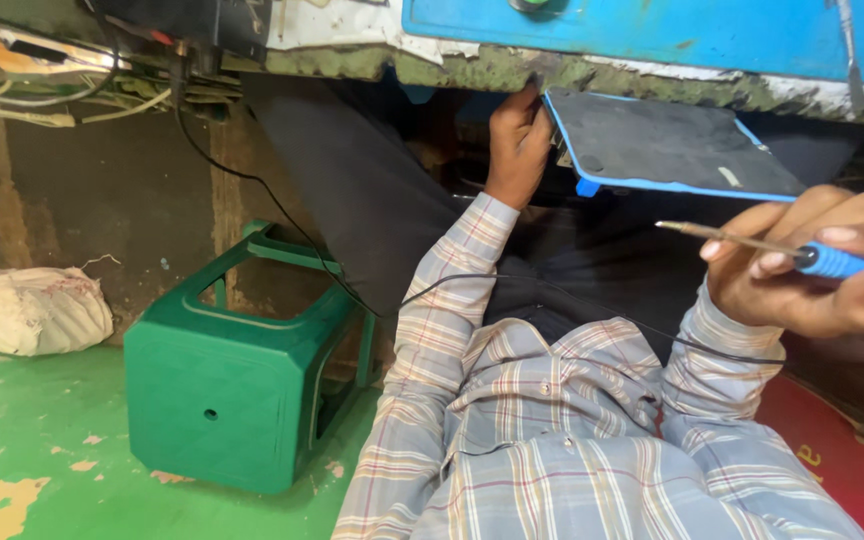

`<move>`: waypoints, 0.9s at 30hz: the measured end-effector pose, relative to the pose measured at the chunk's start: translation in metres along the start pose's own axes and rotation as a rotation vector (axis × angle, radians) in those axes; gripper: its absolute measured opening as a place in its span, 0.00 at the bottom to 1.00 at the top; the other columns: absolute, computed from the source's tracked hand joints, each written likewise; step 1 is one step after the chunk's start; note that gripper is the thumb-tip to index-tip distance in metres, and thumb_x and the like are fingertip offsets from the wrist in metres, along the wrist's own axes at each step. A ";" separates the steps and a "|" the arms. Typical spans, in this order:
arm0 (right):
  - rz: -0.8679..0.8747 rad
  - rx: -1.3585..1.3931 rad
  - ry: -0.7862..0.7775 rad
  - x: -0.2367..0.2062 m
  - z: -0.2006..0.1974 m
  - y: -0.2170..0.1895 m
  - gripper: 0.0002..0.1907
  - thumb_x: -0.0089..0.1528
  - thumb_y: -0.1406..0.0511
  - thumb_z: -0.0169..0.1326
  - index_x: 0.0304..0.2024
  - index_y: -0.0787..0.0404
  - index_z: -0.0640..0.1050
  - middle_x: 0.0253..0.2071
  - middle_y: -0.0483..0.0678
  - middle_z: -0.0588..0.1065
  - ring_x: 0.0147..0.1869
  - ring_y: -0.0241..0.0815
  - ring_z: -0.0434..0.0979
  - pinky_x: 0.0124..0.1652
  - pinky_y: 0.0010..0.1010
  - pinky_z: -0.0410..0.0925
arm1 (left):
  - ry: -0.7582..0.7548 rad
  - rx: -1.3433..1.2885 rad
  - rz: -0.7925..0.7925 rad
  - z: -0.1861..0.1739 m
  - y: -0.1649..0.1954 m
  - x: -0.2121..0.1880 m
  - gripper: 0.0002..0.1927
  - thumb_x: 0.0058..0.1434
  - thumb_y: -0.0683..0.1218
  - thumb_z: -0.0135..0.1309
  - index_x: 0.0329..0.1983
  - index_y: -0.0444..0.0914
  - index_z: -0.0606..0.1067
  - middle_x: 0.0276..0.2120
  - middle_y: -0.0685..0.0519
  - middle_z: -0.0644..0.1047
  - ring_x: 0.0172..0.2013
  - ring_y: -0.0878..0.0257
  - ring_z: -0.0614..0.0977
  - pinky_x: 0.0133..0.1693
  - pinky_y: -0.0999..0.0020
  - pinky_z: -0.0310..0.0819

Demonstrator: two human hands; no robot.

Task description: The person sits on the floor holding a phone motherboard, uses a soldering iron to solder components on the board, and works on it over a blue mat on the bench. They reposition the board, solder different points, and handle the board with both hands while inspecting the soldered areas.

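Observation:
My left hand (517, 150) reaches up under the worn edge of a workbench (472, 68), fingers closed on something small there that I cannot make out, right beside the corner of a blue-rimmed dark tray (667, 145). My right hand (817, 265) is shut on a blue-handled soldering iron (752, 243), its thin metal tip pointing left. A thin black cable (572, 300) runs across my plaid shirt sleeves and dark trousers.
A green plastic stool (237, 375) lies on its side on the green painted floor (32, 440) at left. A white stuffed sack (27, 310) rests near the wall. Loose wires (62, 85) hang under the bench. A red seat (842, 460) is at lower right.

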State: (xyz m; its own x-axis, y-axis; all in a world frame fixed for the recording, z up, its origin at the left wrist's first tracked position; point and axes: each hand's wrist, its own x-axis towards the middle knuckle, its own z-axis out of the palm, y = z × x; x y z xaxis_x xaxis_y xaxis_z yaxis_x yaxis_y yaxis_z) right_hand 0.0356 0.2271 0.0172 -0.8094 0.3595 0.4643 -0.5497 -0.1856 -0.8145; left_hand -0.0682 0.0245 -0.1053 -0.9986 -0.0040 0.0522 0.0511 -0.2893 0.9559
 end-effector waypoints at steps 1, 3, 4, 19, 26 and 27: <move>0.005 -0.024 -0.004 -0.004 -0.001 -0.002 0.31 0.69 0.41 0.41 0.44 0.64 0.65 0.32 0.48 0.61 0.22 0.35 0.61 0.21 0.35 0.67 | -0.003 -0.041 -0.017 0.001 -0.001 0.002 0.08 0.70 0.40 0.49 0.45 0.27 0.73 0.32 0.52 0.77 0.32 0.69 0.73 0.34 0.71 0.69; 0.038 -0.066 -0.009 -0.013 -0.003 -0.006 0.32 0.70 0.40 0.40 0.43 0.64 0.64 0.31 0.49 0.61 0.21 0.36 0.62 0.22 0.36 0.68 | 0.008 0.098 0.058 0.001 -0.004 0.004 0.08 0.70 0.40 0.51 0.43 0.27 0.73 0.31 0.51 0.76 0.32 0.67 0.73 0.35 0.69 0.69; 0.053 -0.066 -0.008 -0.015 -0.003 -0.004 0.32 0.70 0.40 0.40 0.43 0.64 0.64 0.30 0.49 0.61 0.21 0.37 0.62 0.21 0.36 0.68 | 0.015 0.170 0.096 0.001 -0.004 0.005 0.07 0.70 0.40 0.52 0.42 0.27 0.73 0.30 0.51 0.75 0.32 0.67 0.74 0.36 0.69 0.69; 0.075 -0.125 0.043 -0.021 0.003 -0.003 0.34 0.68 0.39 0.41 0.41 0.66 0.62 0.26 0.50 0.61 0.19 0.39 0.60 0.21 0.36 0.68 | -0.059 0.022 -0.073 0.001 -0.022 0.010 0.11 0.69 0.40 0.54 0.49 0.26 0.74 0.43 0.45 0.79 0.44 0.60 0.81 0.48 0.65 0.76; 0.078 -0.121 0.019 -0.018 0.007 -0.006 0.35 0.68 0.39 0.41 0.40 0.66 0.62 0.26 0.49 0.61 0.19 0.38 0.60 0.21 0.36 0.68 | 0.030 0.019 -0.040 0.004 -0.022 0.007 0.20 0.64 0.41 0.55 0.56 0.30 0.65 0.45 0.49 0.75 0.46 0.63 0.78 0.51 0.67 0.73; 0.079 -0.126 0.030 -0.018 0.008 -0.006 0.34 0.68 0.39 0.41 0.40 0.66 0.62 0.26 0.49 0.61 0.19 0.38 0.60 0.20 0.36 0.68 | 0.024 0.039 -0.020 0.005 -0.021 0.007 0.19 0.64 0.40 0.55 0.56 0.29 0.66 0.45 0.49 0.75 0.46 0.62 0.79 0.50 0.67 0.73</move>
State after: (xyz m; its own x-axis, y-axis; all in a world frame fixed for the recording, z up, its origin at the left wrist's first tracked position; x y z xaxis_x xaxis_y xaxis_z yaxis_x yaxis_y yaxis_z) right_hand 0.0521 0.2148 0.0160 -0.8416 0.3759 0.3879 -0.4525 -0.0986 -0.8863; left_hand -0.0764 0.0352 -0.1233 -0.9994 -0.0213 0.0261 0.0307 -0.2520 0.9672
